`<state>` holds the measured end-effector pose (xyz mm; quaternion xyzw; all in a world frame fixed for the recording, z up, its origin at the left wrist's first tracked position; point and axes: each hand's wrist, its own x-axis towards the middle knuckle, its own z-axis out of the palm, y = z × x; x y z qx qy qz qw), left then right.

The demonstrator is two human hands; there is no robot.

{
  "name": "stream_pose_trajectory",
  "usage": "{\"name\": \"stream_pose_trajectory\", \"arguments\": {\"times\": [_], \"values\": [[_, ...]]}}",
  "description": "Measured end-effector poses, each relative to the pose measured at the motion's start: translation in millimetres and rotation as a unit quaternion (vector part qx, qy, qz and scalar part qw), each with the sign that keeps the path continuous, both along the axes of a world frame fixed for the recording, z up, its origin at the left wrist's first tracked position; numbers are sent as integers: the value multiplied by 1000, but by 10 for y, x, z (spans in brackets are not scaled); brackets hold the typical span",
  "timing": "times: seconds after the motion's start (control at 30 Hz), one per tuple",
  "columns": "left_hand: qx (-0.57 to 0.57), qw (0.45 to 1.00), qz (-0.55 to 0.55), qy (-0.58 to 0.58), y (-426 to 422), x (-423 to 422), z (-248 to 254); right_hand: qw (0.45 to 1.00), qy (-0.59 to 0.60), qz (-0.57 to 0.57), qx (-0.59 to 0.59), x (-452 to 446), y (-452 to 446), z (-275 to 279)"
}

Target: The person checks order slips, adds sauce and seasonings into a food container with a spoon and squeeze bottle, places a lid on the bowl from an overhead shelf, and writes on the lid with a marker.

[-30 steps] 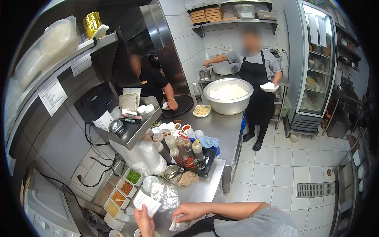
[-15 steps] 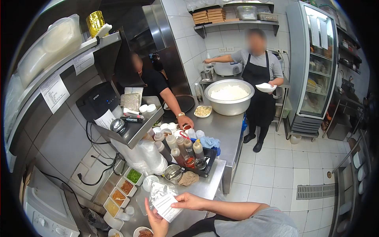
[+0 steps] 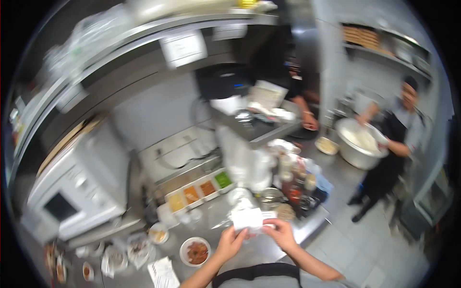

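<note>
Counter: steel, in a tiled kitchen; the bare part of the counter (image 3: pixel 312 223) runs to the right of the bowl (image 3: pixel 197 253), and the view is blurred.
Left hand (image 3: pixel 229 244): to the right of the bowl, thumb and fingers pinched on the paper (image 3: pixel 247 220).
Right hand (image 3: pixel 282 236): farther right of the bowl, near the left hand but apart from it, fingertips closed on the paper's right-hand part.
Paper: white, held up right of the bowl; one slip or two, I cannot tell.
Progress: the paper is in both hands, not laid down, so its handling looks unfinished; the blur hides its print, and what else is left does not show.
Sheet (image 3: pixel 163 274): flat, left of the bowl.
Meat (image 3: pixel 197 251): already in the bowl.
Cup (image 3: pixel 158 233): beyond the bowl, leftward.
Tubs (image 3: pixel 206 187): four filled, in a row beyond the bowl.
Basin (image 3: pixel 354 160): far beyond the bowl, rightward, a co-worker (image 3: pixel 406 127) behind it.
</note>
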<state>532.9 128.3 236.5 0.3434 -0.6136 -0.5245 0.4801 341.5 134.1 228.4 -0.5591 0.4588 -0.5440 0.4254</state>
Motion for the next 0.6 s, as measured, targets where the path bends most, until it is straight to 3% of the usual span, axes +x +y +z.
{"name": "stream_pose_trajectory", "arguments": {"times": [0.07, 0.17, 0.2, 0.27, 0.33, 0.4, 0.47, 0.6], "values": [[-29, 997, 55, -44, -190, 249, 246, 999, -38, -3, -14, -22, -9, 9], [-166, 974, 151, 18, -391, 585, 970, 997, -74, -7, 14, -66, 43, 41], [-198, 962, 182, 51, -408, 684, 1280, 996, -85, -6, -9, -99, 20, -54], [-324, 909, 263, -5, -533, 1019, 1832, 998, -65, -21, -7, -137, 31, -80], [-419, 860, 291, 7, -663, 1369, 2386, 998, -65, -23, 14, -193, 21, -149], [-483, 805, 327, 104, -702, 1477, 2955, 995, -94, -7, 25, -218, 5, -211], [-540, 766, 332, 102, -797, 1683, 3358, 993, -112, 8, 31, -242, 17, -233], [-570, 745, 336, 84, -1048, 1938, 3753, 993, -108, 31, 45, -273, -10, -316]]}}
